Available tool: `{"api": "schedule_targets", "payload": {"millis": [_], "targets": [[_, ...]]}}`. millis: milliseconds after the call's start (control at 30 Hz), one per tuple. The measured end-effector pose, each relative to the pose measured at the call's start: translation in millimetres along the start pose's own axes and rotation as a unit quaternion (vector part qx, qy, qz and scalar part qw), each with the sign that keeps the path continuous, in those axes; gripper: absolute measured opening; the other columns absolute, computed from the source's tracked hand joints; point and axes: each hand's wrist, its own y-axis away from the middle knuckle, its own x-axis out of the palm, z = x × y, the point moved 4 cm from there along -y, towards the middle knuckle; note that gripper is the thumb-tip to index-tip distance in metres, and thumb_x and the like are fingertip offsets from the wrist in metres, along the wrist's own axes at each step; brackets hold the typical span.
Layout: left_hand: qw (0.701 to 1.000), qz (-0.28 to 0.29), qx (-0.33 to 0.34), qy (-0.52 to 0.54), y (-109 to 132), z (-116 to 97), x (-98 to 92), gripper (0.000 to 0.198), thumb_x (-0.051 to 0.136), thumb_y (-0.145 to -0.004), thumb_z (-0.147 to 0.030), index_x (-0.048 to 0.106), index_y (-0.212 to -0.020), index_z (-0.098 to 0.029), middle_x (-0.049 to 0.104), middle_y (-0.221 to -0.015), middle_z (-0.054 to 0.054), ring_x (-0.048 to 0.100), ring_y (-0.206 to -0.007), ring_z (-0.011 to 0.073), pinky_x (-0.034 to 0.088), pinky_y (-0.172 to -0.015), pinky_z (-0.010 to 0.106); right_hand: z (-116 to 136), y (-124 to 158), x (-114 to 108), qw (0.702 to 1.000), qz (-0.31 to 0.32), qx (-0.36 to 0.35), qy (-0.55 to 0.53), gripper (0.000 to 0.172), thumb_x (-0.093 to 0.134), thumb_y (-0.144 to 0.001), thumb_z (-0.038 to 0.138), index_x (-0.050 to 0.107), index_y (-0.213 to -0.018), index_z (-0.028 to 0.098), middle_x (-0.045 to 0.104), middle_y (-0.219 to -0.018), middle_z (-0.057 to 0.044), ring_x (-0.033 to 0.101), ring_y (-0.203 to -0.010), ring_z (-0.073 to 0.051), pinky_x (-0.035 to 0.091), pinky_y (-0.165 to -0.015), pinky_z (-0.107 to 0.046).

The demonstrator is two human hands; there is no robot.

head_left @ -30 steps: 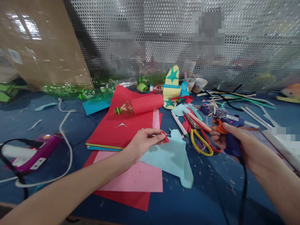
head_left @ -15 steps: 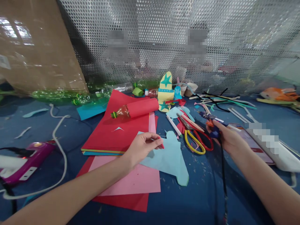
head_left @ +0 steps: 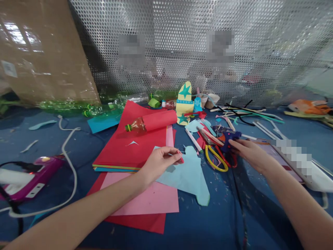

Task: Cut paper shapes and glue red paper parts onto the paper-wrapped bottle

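Observation:
My left hand (head_left: 160,162) is closed in a pinch around a small red piece (head_left: 181,159), perhaps paper, mostly hidden by the fingers. Below it lies a light blue paper cut-out (head_left: 179,178), partly over a pink sheet (head_left: 145,199). At the right, a dark blue glue gun (head_left: 231,136) with an orange trigger rests by the scissors (head_left: 216,158), which have yellow and red handles. My right hand (head_left: 249,152) touches the back of the gun's handle with its fingertips, the fingers stretched rather than wrapped round it. The gun's black cord trails toward me.
A bottle wrapped in red paper (head_left: 156,121) lies on a red paper stack (head_left: 117,152). Behind stands a yellow paper piece with stars (head_left: 184,104). A phone (head_left: 279,159) lies right. A purple power strip (head_left: 39,177) with a white cable (head_left: 74,166) sits left.
My right hand has moved slightly left with the glue gun and loosened from around it to a fingertip touch. My left hand keeps its pinch almost in place.

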Motion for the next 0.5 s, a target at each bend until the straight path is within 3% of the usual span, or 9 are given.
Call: {"api": "schedule_targets", "payload": {"millis": [133,233,300,367,400,500], "targets": [[1.000,-0.005,0.004,-0.012,-0.3,-1.0,-0.5,0.021,0.065,-0.079,-0.034,0.066,-0.067,-0.016,0.067,-0.071,0.003,0.062,-0.074,0.0148,0.049,-0.076,0.027,12.5,1.2,-15.4,0.987,-0.029,-0.009,0.158,0.033,0.067,-0.071,0.029,0.059,-0.040,0.021,0.051,-0.034,0.000,0.045,-0.035,-0.015,0.030,-0.040,-0.027],[1.000,-0.004,0.009,-0.015,0.5,-2.3,-0.1,0.020,0.066,-0.079,-0.034,0.067,-0.069,-0.017,0.069,-0.071,0.003,0.062,-0.072,0.0145,0.049,-0.074,0.027,32.0,13.0,-20.3,0.970,-0.070,-0.055,0.227,0.037,0.070,-0.069,0.026,0.054,-0.036,0.023,0.041,-0.032,0.002,0.031,-0.033,-0.012,0.018,-0.041,-0.027],[1.000,0.006,0.014,-0.001,2.2,-2.9,2.0,0.017,0.069,-0.076,-0.034,0.068,-0.072,-0.017,0.071,-0.072,0.003,0.063,-0.071,0.0146,0.050,-0.073,0.027,45.2,27.6,-13.4,0.962,-0.081,-0.092,0.244,0.033,0.070,-0.070,0.031,0.057,-0.041,0.024,0.044,-0.038,0.001,0.032,-0.035,-0.012,0.018,-0.042,-0.027],[0.999,0.020,0.020,0.030,5.0,-3.0,5.8,0.016,0.072,-0.073,-0.033,0.070,-0.075,-0.017,0.072,-0.074,0.004,0.065,-0.072,0.0155,0.052,-0.071,0.027,56.0,46.8,2.8,0.958,-0.071,-0.138,0.243,0.024,0.068,-0.073,0.036,0.063,-0.052,0.024,0.053,-0.045,0.000,0.042,-0.039,-0.015,0.027,-0.041,-0.027],[0.998,0.029,0.023,0.046,6.9,-2.9,8.3,0.017,0.073,-0.072,-0.032,0.070,-0.076,-0.017,0.073,-0.074,0.005,0.066,-0.071,0.0158,0.052,-0.070,0.027,59.2,57.1,14.5,0.960,-0.036,-0.156,0.228,0.018,0.067,-0.074,0.039,0.067,-0.062,0.025,0.061,-0.052,-0.001,0.051,-0.044,-0.016,0.036,-0.044,-0.028],[0.996,0.053,0.038,0.068,13.5,-3.5,15.5,0.015,0.075,-0.071,-0.029,0.072,-0.079,-0.016,0.074,-0.075,0.004,0.066,-0.067,0.0143,0.053,-0.066,0.026,64.6,90.8,55.5,0.957,0.189,-0.214,0.056,0.021,0.067,-0.077,0.038,0.064,-0.093,0.024,0.073,-0.082,-0.003,0.069,-0.073,-0.020,0.056,-0.065,-0.029]]}}
